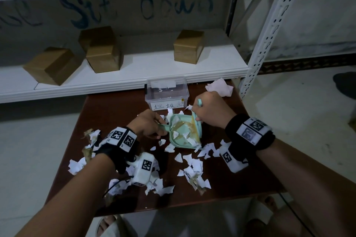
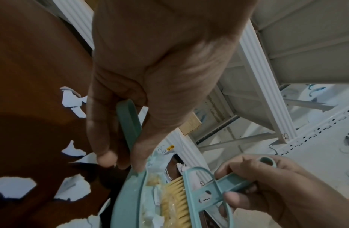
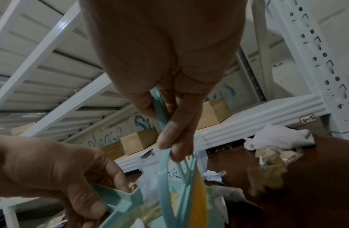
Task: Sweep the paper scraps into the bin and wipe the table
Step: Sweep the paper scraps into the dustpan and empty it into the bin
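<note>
A mint-green dustpan (image 1: 184, 133) sits mid-table, holding several white scraps. My left hand (image 1: 149, 124) grips its handle (image 2: 128, 123). My right hand (image 1: 212, 109) grips the handle of a small green brush (image 1: 197, 121); its yellow bristles (image 2: 175, 199) rest inside the pan. Torn paper scraps (image 1: 192, 169) litter the brown table (image 1: 240, 177) around and in front of the pan. A clear plastic bin (image 1: 166, 92) with a handwritten label stands just behind the pan, a few scraps inside. A crumpled white cloth (image 1: 219, 87) lies at the table's far right corner.
A white metal shelf (image 1: 123, 81) runs behind the table, carrying three cardboard boxes (image 1: 188, 47). Its perforated upright (image 1: 269, 27) stands by the table's right rear corner. More scraps (image 1: 77, 165) lie near the left edge. My sandalled feet (image 1: 107, 225) show below the front edge.
</note>
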Demonstrator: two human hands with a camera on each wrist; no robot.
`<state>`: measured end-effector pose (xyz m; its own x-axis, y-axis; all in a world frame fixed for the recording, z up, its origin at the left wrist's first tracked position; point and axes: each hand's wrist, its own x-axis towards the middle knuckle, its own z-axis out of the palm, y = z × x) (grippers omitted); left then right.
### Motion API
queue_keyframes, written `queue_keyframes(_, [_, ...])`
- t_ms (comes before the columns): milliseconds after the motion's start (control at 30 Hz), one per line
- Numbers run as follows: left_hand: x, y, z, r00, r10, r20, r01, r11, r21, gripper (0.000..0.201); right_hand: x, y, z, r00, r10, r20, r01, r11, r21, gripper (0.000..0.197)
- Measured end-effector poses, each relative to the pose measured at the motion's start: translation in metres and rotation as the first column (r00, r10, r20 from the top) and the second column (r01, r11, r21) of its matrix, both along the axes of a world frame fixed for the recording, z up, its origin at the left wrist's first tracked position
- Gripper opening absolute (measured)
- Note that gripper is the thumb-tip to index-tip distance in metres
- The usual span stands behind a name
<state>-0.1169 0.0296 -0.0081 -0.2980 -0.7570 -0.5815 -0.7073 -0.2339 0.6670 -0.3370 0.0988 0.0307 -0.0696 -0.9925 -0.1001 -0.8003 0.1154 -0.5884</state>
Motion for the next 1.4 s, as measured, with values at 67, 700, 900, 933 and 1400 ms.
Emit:
queue_keyframes(67, [0.002,0.001,-0.003,1.000,-0.009,-0.010,0.009,1.000,0.007,0.018,0.000,-0.001,0.001,0.999,-0.019,0.037,0.020,1.000,-0.016,0.025])
queue_keyframes(700, [0.012,-0.001,0.008,0.948,0.088,-0.307,-0.061,0.994,0.095,0.013,-0.033,-0.011,0.038,0.791,-0.239,0.563,0.523,0.742,-0.419,0.024])
queue_keyframes(900, [0.016,-0.003,0.016,0.894,0.208,-0.397,-0.173,0.977,0.123,0.013,-0.042,-0.019,0.038,0.690,-0.248,0.680,0.629,0.670,-0.394,0.023])
queue_keyframes(933, [0.017,-0.004,0.018,0.883,0.235,-0.406,-0.198,0.971,0.131,0.012,-0.044,-0.020,0.037,0.682,-0.245,0.689,0.629,0.678,-0.381,0.023])
queue_keyframes(1400, [0.040,-0.025,0.028,0.774,0.437,-0.459,-0.439,0.892,0.108,0.009,-0.039,-0.018,0.038,0.522,-0.198,0.830,0.677,0.688,-0.262,0.025])
